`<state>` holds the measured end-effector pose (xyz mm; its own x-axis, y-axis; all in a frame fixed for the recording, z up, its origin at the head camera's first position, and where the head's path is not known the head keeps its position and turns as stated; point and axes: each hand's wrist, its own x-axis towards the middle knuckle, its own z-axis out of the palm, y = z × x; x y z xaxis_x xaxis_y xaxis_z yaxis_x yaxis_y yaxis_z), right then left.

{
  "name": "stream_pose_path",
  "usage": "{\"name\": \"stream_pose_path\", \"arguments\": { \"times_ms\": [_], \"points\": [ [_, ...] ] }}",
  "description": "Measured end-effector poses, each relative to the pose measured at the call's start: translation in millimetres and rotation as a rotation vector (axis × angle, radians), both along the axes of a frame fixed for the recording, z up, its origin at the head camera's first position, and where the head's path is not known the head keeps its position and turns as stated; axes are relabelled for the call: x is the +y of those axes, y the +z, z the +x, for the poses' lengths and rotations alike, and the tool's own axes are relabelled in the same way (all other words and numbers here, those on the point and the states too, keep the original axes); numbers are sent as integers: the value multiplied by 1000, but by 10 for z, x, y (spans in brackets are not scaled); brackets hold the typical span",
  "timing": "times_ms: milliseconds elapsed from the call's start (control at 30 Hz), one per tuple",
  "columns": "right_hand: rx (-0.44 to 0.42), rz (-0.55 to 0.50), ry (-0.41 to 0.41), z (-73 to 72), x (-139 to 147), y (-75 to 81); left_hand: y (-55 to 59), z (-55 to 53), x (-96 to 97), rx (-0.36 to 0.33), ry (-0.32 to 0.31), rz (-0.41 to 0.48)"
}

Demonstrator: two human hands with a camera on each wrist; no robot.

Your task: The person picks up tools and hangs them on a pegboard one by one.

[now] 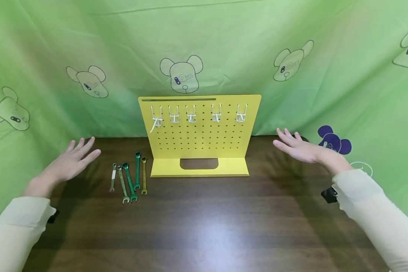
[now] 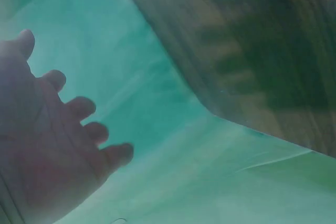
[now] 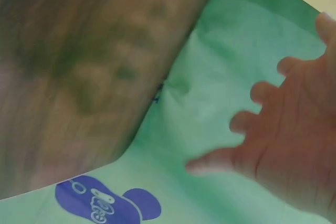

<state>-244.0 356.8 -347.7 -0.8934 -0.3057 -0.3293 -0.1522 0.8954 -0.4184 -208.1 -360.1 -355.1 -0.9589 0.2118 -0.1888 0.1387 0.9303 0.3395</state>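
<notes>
Left hand raised at left side of tabletop, fingers spread wide, gripping nothing; five wrenches are nearest it. Right hand raised at right, fingers also extended, gripping nothing. Wrenches lie grouped on the tabletop, just left of upright yellow pegboard with white hooks.

Up at 12 o'clock, a creased green curtain hung behind the desk! One outlined mouse-eared head sat near dead 12; a second head tilted at 10, a third head at 2, with cropped heads out at 9 and farther off toward 2. And there, at 3, a solid purple print, which also showed at 7 in the right wrist view! Down at 6, the brown wood grain caught a bright glare.
</notes>
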Motion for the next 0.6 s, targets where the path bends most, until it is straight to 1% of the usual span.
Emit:
{"name": "stream_pose_path", "arguments": {
  "times_ms": [67, 133, 233, 333, 400, 500, 600],
  "points": [
    [-48, -98, 6, -23, -17, 70, 60, -5, 11, -34, 4, 71],
    [-83, -186, 11, -43, -34, 129, 101, -8, 9, -73, 15, 123],
    [-143, -349, 15, -85, -70, 174, 104, -14, -12, -129, 30, 172],
    [-199, -528, 10, -143, -130, 168, 35, -12, -29, -169, 38, 209],
    [-234, -651, -14, -191, -173, 141, -39, -3, -23, -190, 39, 261],
    [-272, -799, -96, -259, -249, 102, -177, 4, -6, -238, 64, 381],
    [-324, -902, -196, -327, -342, 75, -309, 1, 22, -308, 129, 503]
  ]
}}
